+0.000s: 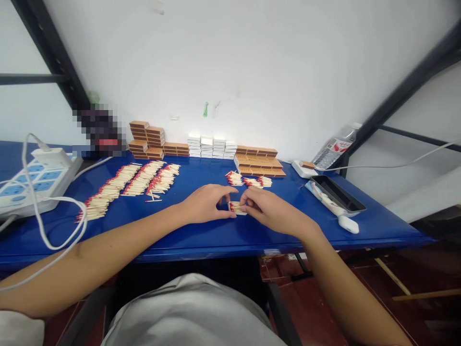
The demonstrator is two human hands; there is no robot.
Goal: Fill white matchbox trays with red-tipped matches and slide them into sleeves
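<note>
A small white matchbox tray [246, 213] lies near the front of the blue table, filled with red-headed matches [236, 207]. My left hand [205, 204] curves around the tray's left end, thumb on the near side and fingers on the far side, spread apart. From the right, my right hand [268, 206] reaches over the tray, its thumb and fingers pinched on the matches at the right end. Just beyond the hands are small match piles [235, 179]. Longer rows of matches [135, 180] lie to the left.
Along the wall stand brown matchboxes [147, 139], stacked white trays [212, 148] and more brown boxes [259, 163]. A power strip [43, 178] with looping cable sits at left. To the right are a phone [336, 192], a white earbud case [348, 224] and a plastic bottle [334, 146].
</note>
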